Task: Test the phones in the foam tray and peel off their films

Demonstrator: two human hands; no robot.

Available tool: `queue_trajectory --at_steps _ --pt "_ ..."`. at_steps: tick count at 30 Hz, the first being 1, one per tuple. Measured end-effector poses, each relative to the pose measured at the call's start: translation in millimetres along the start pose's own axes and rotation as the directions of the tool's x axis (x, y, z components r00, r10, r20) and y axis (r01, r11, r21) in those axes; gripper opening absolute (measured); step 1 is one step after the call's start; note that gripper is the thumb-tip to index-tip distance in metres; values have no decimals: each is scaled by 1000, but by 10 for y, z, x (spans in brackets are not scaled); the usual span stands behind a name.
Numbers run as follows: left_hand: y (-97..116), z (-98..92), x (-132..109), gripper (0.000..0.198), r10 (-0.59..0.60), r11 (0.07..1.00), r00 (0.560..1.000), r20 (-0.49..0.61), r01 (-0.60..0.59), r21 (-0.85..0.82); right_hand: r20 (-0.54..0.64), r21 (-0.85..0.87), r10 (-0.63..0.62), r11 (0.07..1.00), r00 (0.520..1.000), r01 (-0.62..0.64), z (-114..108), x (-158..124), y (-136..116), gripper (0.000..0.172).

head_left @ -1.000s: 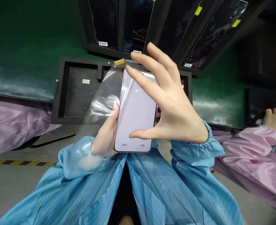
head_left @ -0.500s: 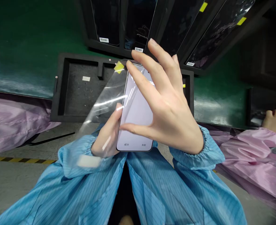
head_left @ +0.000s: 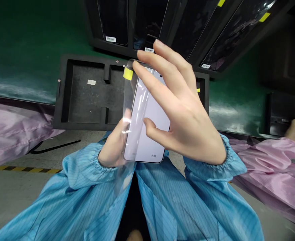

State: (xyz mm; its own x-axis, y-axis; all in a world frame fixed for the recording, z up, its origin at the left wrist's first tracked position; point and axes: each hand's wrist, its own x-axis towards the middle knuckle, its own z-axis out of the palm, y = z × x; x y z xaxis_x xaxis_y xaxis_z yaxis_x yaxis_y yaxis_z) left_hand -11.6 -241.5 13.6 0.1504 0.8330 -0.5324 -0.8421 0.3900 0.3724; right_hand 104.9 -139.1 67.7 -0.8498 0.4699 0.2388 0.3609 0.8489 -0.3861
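1. Clamping its grip on the phone (head_left: 152,107), the left hand (head_left: 114,147) holds it above the worktop (head_left: 17,67)'s near edge.
2. The right hand (head_left: 185,110) spreads over it, thumb and index finger apart; I cannot tell whether that grip pinches the film (head_left: 127,97).
3. The film overhangs the phone's left edge.

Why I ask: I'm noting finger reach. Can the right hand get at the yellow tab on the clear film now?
Probably yes: the right hand has its index fingertip close beside the yellow tab, with nothing visible between them. I can't tell whether it grips the clear film.
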Motion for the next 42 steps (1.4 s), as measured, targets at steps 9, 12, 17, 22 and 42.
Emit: queue_trajectory --at_steps 9,12,17,22,42 --pt "24 -51 -15 60 -103 995 985 135 103 7 -98 3 15 1000 995 -14 17 33 22 49" --pt "28 -30 -13 59 -81 997 986 146 80 11 -127 -40 33 998 991 -39 53 49 34 52" --pt "38 13 -17 55 -41 999 990 134 42 -10 -100 18 89 996 991 -88 71 78 47 51" --pt "57 35 -8 60 -102 995 984 148 103 0 -98 18 93 996 991 -92 78 91 60 49" --pt "14 99 67 48 129 982 992 10 -126 -138 143 45 -122 992 982 117 86 11 -24 89"
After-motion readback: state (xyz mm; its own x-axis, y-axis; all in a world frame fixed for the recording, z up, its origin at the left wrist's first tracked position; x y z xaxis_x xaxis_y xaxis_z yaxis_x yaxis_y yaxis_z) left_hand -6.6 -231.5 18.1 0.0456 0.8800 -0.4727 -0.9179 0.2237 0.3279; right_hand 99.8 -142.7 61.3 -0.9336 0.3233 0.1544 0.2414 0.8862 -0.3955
